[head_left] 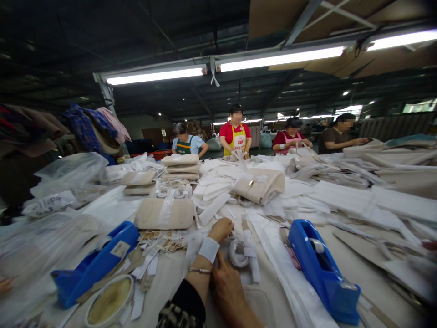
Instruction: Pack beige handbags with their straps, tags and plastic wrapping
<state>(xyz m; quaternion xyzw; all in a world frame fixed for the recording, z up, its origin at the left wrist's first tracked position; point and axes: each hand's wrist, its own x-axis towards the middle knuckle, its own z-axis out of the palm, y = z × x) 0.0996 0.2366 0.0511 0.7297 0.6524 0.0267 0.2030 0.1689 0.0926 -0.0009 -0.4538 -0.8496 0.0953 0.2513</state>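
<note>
My left hand [221, 228] is closed in a loose curl above the table, and what its fingers hold, if anything, is hidden. A white band [209, 249] and a thin bracelet [200, 270] circle that wrist. My right hand [229, 283] lies just under the wrist, its index finger stretched out toward the edge of the white band; whether it touches is unclear. Right of both hands is a white wrapped coil [238, 253] beside a white strip [251, 259]. Beyond them lies a flat beige bag [165, 213] with a clear band round its middle.
Blue tape dispensers stand left [97, 264] and right [322, 269]. A round tub [109, 300] of yellowish stuff sits front left, near strung tags [150, 259]. Farther off are stacked beige bags [180, 167], a clasped bag [261, 186], plastic sheeting [71, 173] and several co-workers.
</note>
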